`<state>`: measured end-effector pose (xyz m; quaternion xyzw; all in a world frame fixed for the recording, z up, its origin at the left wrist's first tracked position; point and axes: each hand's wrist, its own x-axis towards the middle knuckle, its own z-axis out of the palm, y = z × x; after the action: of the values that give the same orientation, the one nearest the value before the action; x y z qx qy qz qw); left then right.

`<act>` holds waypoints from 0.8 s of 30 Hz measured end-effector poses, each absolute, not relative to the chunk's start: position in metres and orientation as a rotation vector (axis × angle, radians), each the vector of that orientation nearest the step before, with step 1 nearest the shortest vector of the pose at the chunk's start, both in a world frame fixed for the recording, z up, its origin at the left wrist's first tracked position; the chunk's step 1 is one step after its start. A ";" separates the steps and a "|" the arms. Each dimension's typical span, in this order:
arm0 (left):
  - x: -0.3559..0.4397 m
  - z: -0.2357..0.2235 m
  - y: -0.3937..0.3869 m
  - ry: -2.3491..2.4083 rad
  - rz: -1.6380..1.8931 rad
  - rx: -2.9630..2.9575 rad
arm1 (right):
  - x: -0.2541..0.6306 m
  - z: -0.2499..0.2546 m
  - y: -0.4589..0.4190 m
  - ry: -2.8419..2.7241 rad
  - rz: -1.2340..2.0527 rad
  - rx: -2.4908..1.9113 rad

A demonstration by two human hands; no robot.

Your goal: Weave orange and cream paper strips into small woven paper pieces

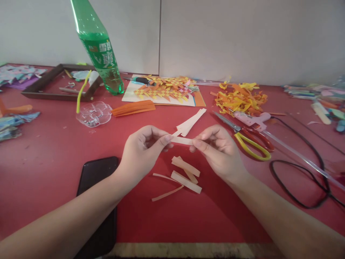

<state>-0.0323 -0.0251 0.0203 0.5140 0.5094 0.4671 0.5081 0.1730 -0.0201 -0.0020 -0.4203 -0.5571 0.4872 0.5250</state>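
Note:
A cream paper strip is stretched between my two hands above the red table. My left hand pinches its left end between thumb and fingers, and my right hand pinches the right end. Just beyond the hands lies a fanned stack of cream strips. Nearer to me, several loose cream strips, wide and narrow, lie crossed on the table. Scissors with one yellow and one red handle rest beyond my right hand.
A green bottle stands at the back left near a dark frame. Orange strips, woven orange-yellow paper and a pile of folded pieces lie behind. A pink glue gun with a cord lies right; a phone is under my left forearm.

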 end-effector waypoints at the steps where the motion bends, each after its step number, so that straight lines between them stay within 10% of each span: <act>1: -0.033 0.021 -0.024 1.246 1.112 1.260 | 0.173 -0.002 -0.020 -1.358 1.164 -1.004; 24: -0.038 0.010 -0.023 1.583 0.645 2.200 | 0.178 -0.008 -0.013 -2.453 0.249 -1.338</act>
<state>-0.0376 -0.0233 0.0105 0.7773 0.5592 0.2278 0.1768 0.1778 -0.0133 -0.0084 -0.4703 -0.8621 0.0874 0.1674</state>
